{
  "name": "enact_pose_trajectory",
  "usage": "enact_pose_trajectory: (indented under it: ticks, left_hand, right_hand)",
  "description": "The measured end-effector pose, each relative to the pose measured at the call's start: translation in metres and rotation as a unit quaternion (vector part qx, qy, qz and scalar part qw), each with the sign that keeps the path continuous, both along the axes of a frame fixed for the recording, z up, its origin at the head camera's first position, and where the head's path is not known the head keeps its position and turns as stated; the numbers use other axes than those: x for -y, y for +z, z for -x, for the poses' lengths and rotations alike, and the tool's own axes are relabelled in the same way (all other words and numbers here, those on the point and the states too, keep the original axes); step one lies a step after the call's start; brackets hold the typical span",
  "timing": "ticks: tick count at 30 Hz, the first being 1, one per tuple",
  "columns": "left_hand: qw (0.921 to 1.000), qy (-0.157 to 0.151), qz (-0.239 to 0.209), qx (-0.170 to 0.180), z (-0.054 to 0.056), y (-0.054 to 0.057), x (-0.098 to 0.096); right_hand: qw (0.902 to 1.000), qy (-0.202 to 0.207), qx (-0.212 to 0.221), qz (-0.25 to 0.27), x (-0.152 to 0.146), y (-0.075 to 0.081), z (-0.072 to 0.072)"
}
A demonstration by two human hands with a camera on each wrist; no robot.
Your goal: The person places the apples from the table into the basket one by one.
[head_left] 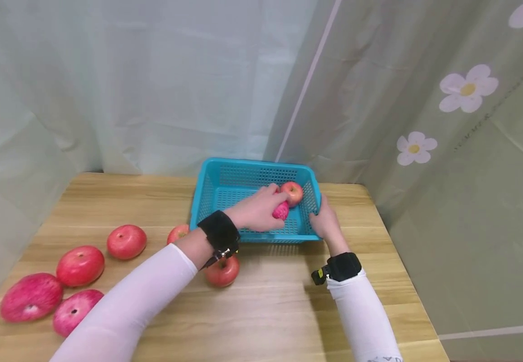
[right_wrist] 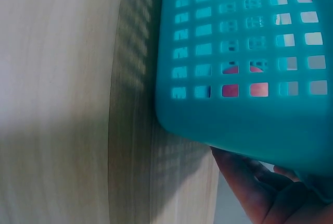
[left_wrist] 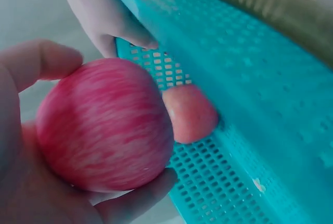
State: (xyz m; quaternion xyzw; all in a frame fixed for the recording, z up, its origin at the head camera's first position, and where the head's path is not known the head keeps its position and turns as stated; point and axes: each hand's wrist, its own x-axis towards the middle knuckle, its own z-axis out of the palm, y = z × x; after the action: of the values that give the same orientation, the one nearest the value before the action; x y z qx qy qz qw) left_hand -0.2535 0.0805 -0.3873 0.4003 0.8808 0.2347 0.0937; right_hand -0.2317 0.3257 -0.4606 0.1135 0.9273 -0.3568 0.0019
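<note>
My left hand [head_left: 261,208] grips a pink-striped apple [left_wrist: 106,125] over the inside of a blue plastic basket [head_left: 232,193]. Fingers and thumb wrap around the fruit in the left wrist view. A lighter red apple [head_left: 292,193] sits in the basket's right part, just beyond the held one. With my right hand [head_left: 327,221] I hold the basket's right end, thumb over the rim and fingers on the outside. The right wrist view shows the perforated basket wall [right_wrist: 239,125] with red fruit behind its holes.
On the wooden table [head_left: 261,311], several apples lie at the left, among them a red one [head_left: 126,242] and a striped one [head_left: 32,297]. Another apple [head_left: 223,272] rests before the basket, below my left wrist. One more [head_left: 178,233] is partly hidden by that arm. Curtains [head_left: 189,85] stand behind.
</note>
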Motion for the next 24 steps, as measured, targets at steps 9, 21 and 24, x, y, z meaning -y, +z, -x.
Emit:
enact_pose_trajectory:
  ticks: [9,21,24]
  left_hand:
    - [0.9942,-0.005,0.098,0.045,0.013,0.002,-0.03]
    - [0.9848,0.02,0.14,0.102,0.006,-0.006,-0.028]
    - [0.9847,0.011,0.142,0.1,0.008,-0.01,-0.029]
  right_hand:
    - [1.0,0.004,0.0,-0.003,-0.002,-0.001,-0.001]
    - [1.0,0.003,-0.003,0.0,0.005,-0.009,0.001]
    - [1.0,0.005,-0.002,0.008,0.006,-0.008,0.002]
